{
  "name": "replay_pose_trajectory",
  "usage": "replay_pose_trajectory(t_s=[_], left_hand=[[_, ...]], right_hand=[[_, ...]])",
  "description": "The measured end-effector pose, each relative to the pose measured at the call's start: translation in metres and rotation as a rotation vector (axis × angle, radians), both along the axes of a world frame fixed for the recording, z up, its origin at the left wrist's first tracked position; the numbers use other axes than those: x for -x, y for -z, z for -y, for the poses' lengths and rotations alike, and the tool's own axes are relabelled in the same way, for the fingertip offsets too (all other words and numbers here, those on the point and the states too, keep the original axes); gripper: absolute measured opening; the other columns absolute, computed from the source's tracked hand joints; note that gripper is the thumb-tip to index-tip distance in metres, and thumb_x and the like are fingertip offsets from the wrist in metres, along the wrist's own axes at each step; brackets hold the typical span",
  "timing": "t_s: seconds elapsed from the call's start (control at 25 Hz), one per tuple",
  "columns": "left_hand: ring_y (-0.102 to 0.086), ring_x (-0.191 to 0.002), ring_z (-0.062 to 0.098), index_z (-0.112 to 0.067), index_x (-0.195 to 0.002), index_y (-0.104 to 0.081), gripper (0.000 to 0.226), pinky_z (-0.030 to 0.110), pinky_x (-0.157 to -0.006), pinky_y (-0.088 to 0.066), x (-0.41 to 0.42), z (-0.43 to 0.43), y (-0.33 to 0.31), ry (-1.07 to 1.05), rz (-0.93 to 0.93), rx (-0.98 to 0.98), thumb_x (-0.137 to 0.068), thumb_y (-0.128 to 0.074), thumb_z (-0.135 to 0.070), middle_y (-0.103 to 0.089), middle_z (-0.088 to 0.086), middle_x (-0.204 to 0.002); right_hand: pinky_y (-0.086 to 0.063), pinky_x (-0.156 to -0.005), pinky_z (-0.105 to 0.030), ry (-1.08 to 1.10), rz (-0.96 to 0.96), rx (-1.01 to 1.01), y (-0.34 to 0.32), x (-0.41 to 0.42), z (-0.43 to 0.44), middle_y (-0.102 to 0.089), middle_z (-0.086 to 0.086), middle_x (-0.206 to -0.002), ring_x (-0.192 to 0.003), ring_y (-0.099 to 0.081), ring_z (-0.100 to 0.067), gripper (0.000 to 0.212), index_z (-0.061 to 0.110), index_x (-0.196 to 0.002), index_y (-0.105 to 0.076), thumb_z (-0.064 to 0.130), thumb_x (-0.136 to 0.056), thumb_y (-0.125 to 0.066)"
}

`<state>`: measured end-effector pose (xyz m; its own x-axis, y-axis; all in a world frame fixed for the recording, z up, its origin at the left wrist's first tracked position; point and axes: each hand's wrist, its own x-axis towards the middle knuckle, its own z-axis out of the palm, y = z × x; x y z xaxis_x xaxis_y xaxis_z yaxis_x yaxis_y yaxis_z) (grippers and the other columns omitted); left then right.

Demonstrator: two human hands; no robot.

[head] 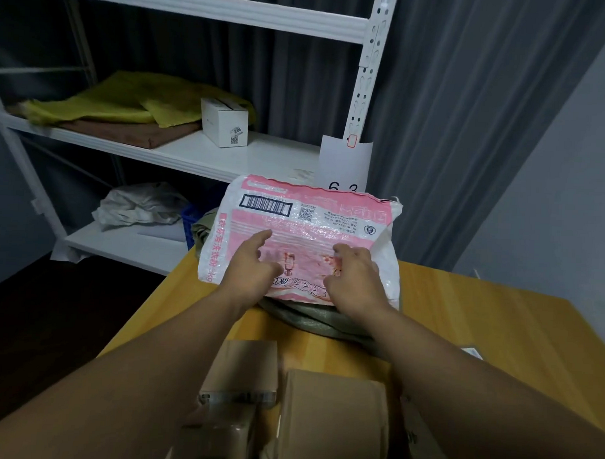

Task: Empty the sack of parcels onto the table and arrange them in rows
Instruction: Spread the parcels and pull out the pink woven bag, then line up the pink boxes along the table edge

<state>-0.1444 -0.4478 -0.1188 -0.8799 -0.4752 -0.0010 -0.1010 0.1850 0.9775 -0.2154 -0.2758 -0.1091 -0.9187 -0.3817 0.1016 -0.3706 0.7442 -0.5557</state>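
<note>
Reaching across the wooden table (479, 321), the person is laying both hands on a pink-and-white woven parcel (304, 226) at the far edge. It is sitting on top of the crumpled green sack (308, 320), which is showing at its left side and under its near end; whether that end is lying inside the sack's mouth I cannot tell. The hands are working a little apart on the parcel's near half, probably so that the soft, floppy bag is coming away level rather than folding in the middle. The left hand (255, 265) is resting on the printed face with its forefinger stretched out, seemingly steadying it, while the right hand (356, 276) is curling its fingers into the woven skin, which looks like the pulling grip. Nearer to the person, two cardboard boxes (243, 368) (332, 415) are lying side by side, with a third box (218, 436) just in front of the left one, so a row seems to be forming there, and the pink parcel is likely heading for a place beside them. Beyond the table a white shelf unit (194, 153) is standing, holding a small white carton (224, 122) and some yellow-green cloth (127, 99).
</note>
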Motion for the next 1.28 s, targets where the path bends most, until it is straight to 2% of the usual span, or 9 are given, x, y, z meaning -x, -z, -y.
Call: replay_pose_trajectory(t_s=[0.08, 0.16, 0.28, 0.36, 0.44, 0.68, 0.84, 1.08, 1.28], left_hand=[[-0.028, -0.147, 0.025, -0.028, -0.156, -0.031, 0.08, 0.044, -0.115, -0.035, 0.012, 0.007, 0.002, 0.08, 0.058, 0.249, -0.087, -0.065, -0.004, -0.03, 0.001, -0.16], [-0.015, -0.151, 0.03, -0.029, -0.159, -0.015, 0.088, 0.052, -0.12, -0.022, 0.029, 0.016, 0.007, 0.17, 0.244, 0.597, -0.088, -0.065, -0.015, -0.015, 0.0, -0.166], [0.004, -0.154, 0.029, -0.029, -0.159, 0.007, 0.091, 0.063, -0.12, -0.002, 0.044, 0.027, 0.025, 0.228, 0.539, 0.879, -0.096, -0.059, -0.034, 0.007, 0.0, -0.168], [0.011, -0.154, 0.029, -0.026, -0.159, 0.014, 0.088, 0.065, -0.119, 0.001, 0.044, 0.031, 0.041, 0.244, 0.643, 0.882, -0.098, -0.051, -0.025, 0.015, 0.002, -0.167], [0.016, -0.153, 0.031, -0.022, -0.158, 0.015, 0.089, 0.066, -0.119, 0.0, 0.04, 0.034, 0.053, 0.223, 0.656, 0.922, -0.096, -0.047, -0.013, 0.019, 0.006, -0.166], [0.018, -0.153, 0.03, -0.021, -0.159, 0.013, 0.096, 0.058, -0.122, -0.001, 0.02, 0.033, 0.052, 0.215, 0.572, 0.982, -0.092, -0.055, -0.013, 0.019, 0.005, -0.166], [0.015, -0.153, 0.029, -0.023, -0.159, 0.011, 0.093, 0.057, -0.122, -0.002, 0.004, 0.017, 0.028, 0.203, 0.536, 0.947, -0.094, -0.054, -0.014, 0.015, 0.003, -0.167], [0.005, -0.155, 0.028, -0.021, -0.16, 0.005, 0.092, 0.051, -0.124, -0.01, -0.034, -0.016, -0.039, 0.178, 0.444, 0.971, -0.093, -0.058, -0.015, 0.008, 0.007, -0.168], [-0.001, -0.154, 0.028, -0.02, -0.16, 0.002, 0.092, 0.05, -0.123, -0.016, -0.092, -0.062, -0.096, 0.179, 0.405, 0.918, -0.093, -0.06, -0.017, 0.003, 0.008, -0.168]], right_hand=[[-0.031, -0.116, -0.049, -0.025, -0.015, -0.202, 0.004, 0.016, 0.006, -0.017, -0.007, -0.163, -0.145, -0.02, -0.038, 0.076, 0.026, -0.158, -0.021, 0.02, -0.092, -0.059], [-0.022, -0.121, -0.052, -0.031, 0.023, -0.298, 0.012, 0.04, 0.009, -0.002, -0.006, -0.168, -0.152, -0.006, -0.036, 0.087, 0.027, -0.16, -0.009, 0.025, -0.091, -0.061], [-0.021, -0.123, -0.048, -0.077, 0.122, -0.344, 0.034, 0.068, 0.004, -0.002, -0.006, -0.168, -0.154, -0.008, -0.033, 0.1, 0.02, -0.161, -0.005, 0.028, -0.084, -0.067], [-0.026, -0.121, -0.045, -0.123, 0.189, -0.387, 0.05, 0.074, -0.004, -0.009, -0.006, -0.167, -0.152, -0.015, -0.031, 0.101, 0.016, -0.16, -0.01, 0.031, -0.08, -0.07], [-0.025, -0.122, -0.042, -0.159, 0.236, -0.442, 0.064, 0.072, -0.013, -0.004, -0.005, -0.169, -0.154, -0.011, -0.029, 0.1, 0.014, -0.16, -0.008, 0.031, -0.082, -0.068], [-0.022, -0.123, -0.04, -0.156, 0.224, -0.282, 0.062, 0.047, -0.024, -0.006, 0.002, -0.17, -0.155, -0.009, -0.023, 0.093, 0.021, -0.162, -0.012, 0.024, -0.086, -0.066], [-0.03, -0.112, -0.029, -0.134, 0.217, -0.207, 0.019, 0.019, -0.033, -0.022, -0.002, -0.166, -0.148, -0.029, -0.024, 0.085, 0.017, -0.16, -0.02, 0.018, -0.09, -0.068], [-0.046, -0.095, -0.031, -0.143, 0.232, -0.205, -0.051, -0.037, -0.05, -0.051, -0.005, -0.143, -0.12, -0.054, -0.026, 0.067, 0.02, -0.15, -0.036, 0.016, -0.091, -0.068], [-0.048, -0.102, -0.038, -0.19, 0.221, -0.153, -0.114, -0.094, -0.068, -0.055, -0.005, -0.139, -0.119, -0.055, -0.026, 0.064, 0.018, -0.147, -0.04, 0.017, -0.089, -0.066]])
